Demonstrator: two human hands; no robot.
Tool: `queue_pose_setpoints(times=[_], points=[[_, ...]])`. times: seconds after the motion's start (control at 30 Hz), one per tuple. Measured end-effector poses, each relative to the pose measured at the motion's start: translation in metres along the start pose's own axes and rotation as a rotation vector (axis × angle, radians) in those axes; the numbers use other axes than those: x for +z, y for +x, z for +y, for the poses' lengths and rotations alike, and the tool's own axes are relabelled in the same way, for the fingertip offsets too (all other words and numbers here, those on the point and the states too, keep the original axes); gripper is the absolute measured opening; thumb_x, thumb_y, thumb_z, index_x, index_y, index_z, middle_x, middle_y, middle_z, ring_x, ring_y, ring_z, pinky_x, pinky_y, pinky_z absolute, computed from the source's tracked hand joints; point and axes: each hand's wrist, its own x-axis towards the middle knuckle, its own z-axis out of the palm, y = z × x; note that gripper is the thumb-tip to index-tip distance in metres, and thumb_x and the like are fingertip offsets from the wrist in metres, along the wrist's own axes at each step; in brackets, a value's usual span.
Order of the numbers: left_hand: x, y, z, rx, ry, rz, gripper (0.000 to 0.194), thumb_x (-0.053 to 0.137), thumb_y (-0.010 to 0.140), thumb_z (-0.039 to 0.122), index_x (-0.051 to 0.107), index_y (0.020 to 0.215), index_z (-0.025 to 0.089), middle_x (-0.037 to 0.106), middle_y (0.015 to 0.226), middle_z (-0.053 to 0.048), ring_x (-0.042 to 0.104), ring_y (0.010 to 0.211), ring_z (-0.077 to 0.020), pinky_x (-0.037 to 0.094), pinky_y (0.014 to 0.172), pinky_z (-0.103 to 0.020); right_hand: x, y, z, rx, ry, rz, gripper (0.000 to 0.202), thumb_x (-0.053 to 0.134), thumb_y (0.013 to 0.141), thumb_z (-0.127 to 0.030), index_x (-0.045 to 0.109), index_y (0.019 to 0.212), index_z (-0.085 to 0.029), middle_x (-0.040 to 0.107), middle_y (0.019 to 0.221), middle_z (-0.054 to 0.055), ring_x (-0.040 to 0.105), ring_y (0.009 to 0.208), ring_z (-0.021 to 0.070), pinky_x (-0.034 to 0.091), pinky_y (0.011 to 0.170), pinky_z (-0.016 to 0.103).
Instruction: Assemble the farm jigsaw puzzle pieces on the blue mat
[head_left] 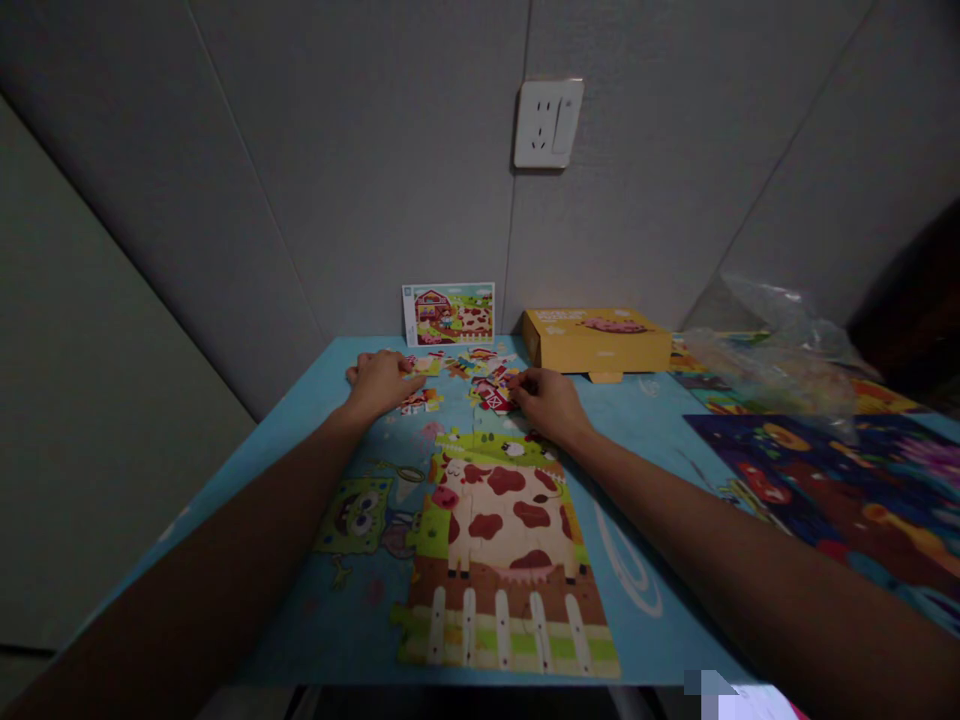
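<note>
A partly assembled cow puzzle (510, 540) lies flat on the blue table mat, with a white fence along its near edge. Beyond it, loose puzzle pieces (469, 363) are heaped. My left hand (381, 382) rests at the left side of the heap, fingers apart, over a few pieces. At the heap's right side, my right hand (551, 402) has its thumb and fingers pinched together at a red barn piece (496, 399); its fingertips touch the piece's edge.
A picture card (450, 314) leans against the wall behind the pieces. To its right sits a yellow box (604, 342). Clear plastic wrapping (787, 360) lies farther right, beside a dark colourful puzzle (840, 490). A socket (548, 124) is on the wall.
</note>
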Motion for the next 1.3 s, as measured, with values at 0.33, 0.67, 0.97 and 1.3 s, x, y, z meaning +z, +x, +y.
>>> queue_pose_setpoints(times=[0.33, 0.67, 0.97, 1.3], points=[[-0.005, -0.007, -0.001, 0.570, -0.009, -0.269, 0.046, 0.045, 0.092, 0.048, 0.055, 0.136, 0.039, 0.037, 0.156, 0.003, 0.024, 0.144, -0.0336, 0.019, 0.115, -0.055, 0.001, -0.004, -0.009, -0.302, -0.086, -0.002, 0.028, 0.065, 0.084, -0.034, 0.076, 0.105, -0.020, 0.066, 0.100, 0.011, 0.059, 0.096, 0.0217, 0.043, 0.088, 0.032], [-0.008, -0.006, -0.002, 0.484, 0.097, -0.184, 0.056, 0.047, 0.088, 0.059, 0.067, 0.124, 0.021, 0.053, 0.143, -0.013, 0.047, 0.131, -0.0316, 0.030, 0.113, -0.044, 0.001, -0.002, -0.001, -0.205, -0.226, -0.088, 0.033, 0.060, 0.085, -0.036, 0.072, 0.113, -0.023, 0.062, 0.122, 0.012, 0.054, 0.114, 0.0273, 0.038, 0.099, 0.039], [-0.018, -0.038, 0.036, 0.799, -0.019, -0.374, 0.052, 0.049, 0.092, 0.052, 0.052, 0.140, 0.033, 0.045, 0.152, 0.000, 0.023, 0.146, -0.0305, 0.015, 0.119, -0.050, -0.003, -0.004, -0.004, -0.032, -0.309, -0.068, 0.047, 0.055, 0.085, -0.036, 0.061, 0.130, -0.024, 0.061, 0.127, 0.015, 0.053, 0.117, 0.0371, 0.040, 0.094, 0.049], [-0.011, -0.038, 0.035, 0.858, -0.064, -0.331, 0.051, 0.053, 0.091, 0.050, 0.057, 0.136, 0.027, 0.049, 0.147, -0.007, 0.030, 0.139, -0.0333, 0.022, 0.115, -0.054, -0.001, 0.004, 0.006, -0.114, -0.230, -0.023, 0.052, 0.060, 0.073, -0.013, 0.062, 0.125, -0.015, 0.065, 0.118, 0.015, 0.060, 0.107, 0.0280, 0.044, 0.096, 0.037]])
